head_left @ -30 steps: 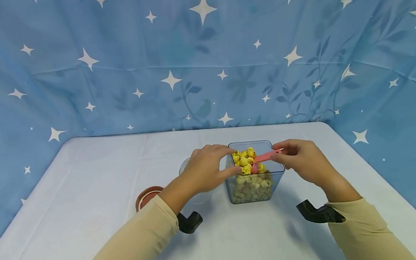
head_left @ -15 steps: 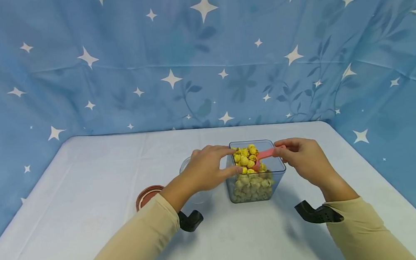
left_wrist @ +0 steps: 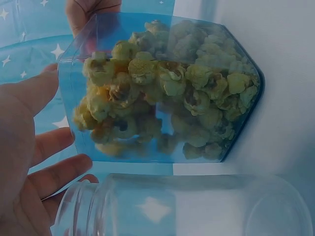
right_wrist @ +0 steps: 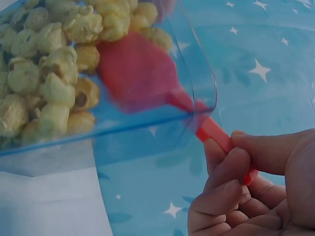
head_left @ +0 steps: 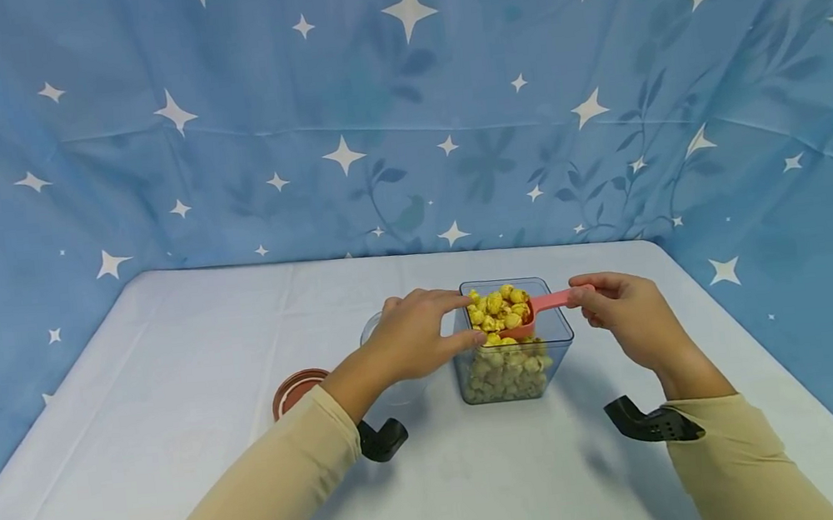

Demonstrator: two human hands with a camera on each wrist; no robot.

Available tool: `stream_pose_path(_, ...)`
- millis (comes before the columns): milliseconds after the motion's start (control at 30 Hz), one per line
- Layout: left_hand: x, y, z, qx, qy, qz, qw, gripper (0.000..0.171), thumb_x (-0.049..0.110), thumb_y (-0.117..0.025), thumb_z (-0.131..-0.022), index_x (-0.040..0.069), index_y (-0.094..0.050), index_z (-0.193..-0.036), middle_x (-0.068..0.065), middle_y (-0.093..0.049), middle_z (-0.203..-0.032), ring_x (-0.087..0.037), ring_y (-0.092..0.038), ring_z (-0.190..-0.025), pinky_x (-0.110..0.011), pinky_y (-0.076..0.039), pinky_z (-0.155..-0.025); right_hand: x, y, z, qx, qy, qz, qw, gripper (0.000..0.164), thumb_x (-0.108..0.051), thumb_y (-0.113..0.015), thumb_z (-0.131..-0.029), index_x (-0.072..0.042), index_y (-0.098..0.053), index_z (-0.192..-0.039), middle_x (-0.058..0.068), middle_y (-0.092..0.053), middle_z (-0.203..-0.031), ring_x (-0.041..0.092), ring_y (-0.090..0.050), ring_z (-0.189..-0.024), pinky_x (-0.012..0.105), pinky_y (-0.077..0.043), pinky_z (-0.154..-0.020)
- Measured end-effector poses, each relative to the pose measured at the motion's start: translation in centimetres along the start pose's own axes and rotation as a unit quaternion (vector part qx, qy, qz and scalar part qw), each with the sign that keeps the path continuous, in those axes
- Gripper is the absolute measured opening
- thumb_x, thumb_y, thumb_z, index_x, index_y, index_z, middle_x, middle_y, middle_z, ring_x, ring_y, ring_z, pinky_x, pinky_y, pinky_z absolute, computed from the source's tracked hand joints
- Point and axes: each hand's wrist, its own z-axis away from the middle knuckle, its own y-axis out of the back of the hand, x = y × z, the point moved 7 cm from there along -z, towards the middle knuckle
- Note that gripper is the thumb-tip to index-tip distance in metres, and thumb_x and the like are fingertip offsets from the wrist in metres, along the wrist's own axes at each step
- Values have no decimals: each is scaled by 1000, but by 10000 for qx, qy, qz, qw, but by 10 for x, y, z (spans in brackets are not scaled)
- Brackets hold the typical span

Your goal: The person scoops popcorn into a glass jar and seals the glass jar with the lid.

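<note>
A clear square container (head_left: pixel 506 373), partly filled with yellow popcorn (head_left: pixel 493 313), stands on the table. My left hand (head_left: pixel 416 335) rests at its left rim, thumb and fingers spread and fairly straight, the tips touching the edge. With thumb and fingers my right hand (head_left: pixel 628 315) pinches the handle end of a pink scoop (head_left: pixel 552 300) at the container's right side. The scoop's bowl (right_wrist: pixel 140 73) sits inside the container among the popcorn, seen through the clear wall in the right wrist view. In the head view popcorn lies in and around the bowl.
A clear jar (left_wrist: pixel 197 206) stands just left of the container, mostly behind my left hand in the head view. A reddish-brown round lid (head_left: pixel 295 390) lies on the white table (head_left: pixel 195 382), partly hidden by my left forearm. A blue star-patterned cloth (head_left: pixel 279 89) hangs behind.
My right hand has moved right, drawing the scoop toward the container's right side; its bowl has risen out of the popcorn and now shows more. My left hand has stayed at the rim.
</note>
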Motion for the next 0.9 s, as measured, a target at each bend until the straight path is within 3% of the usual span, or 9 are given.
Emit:
stream_pose_path(233, 0, 0, 0, -3, -3, -12, 10000, 60, 56, -61, -95, 24, -55, -146, 2, -53, -146, -22, -44, -137, -55, -35, -102, 12, 7, -2, 102, -6, -349, 9993, 49, -26, -57, -104, 11, -52, -136, 8, -67, -101, 17, -55, -82, 19, -54, -74)
stream_pose_path(433, -1, 1, -1, -19, 22, -12, 10000, 60, 56, -61, -95, 24, -55, -145, 1, -53, -147, -22, -45, -137, -55, -35, -102, 15, 10, -2, 59, 60, -1088, 9940, 47, -21, -57, -104, 16, -50, -133, -5, -67, -91, 15, -52, -79, 20, -52, -71)
stream_pose_path(600, 0, 1, -1, -7, 26, -20, 10000, 60, 57, -61, -95, 24, -56, -145, 2, -54, -146, -22, -46, -136, -55, -36, -101, 17, 10, 0, -16, -27, -1577, 9875, 41, -18, -59, -103, 15, -53, -127, -5, -67, -88, 14, -52, -76, 20, -51, -68)
stream_pose_path(900, 1, 1, 0, 1, 14, 33, 10000, 59, 56, -61, -95, 24, -56, -145, 2, -54, -146, -22, -46, -136, -54, -36, -101, 9, 0, -1, -30, 186, -804, 9966, 49, -22, -59, -103, 16, -51, -134, -4, -66, -90, 17, -53, -79, 21, -52, -73)
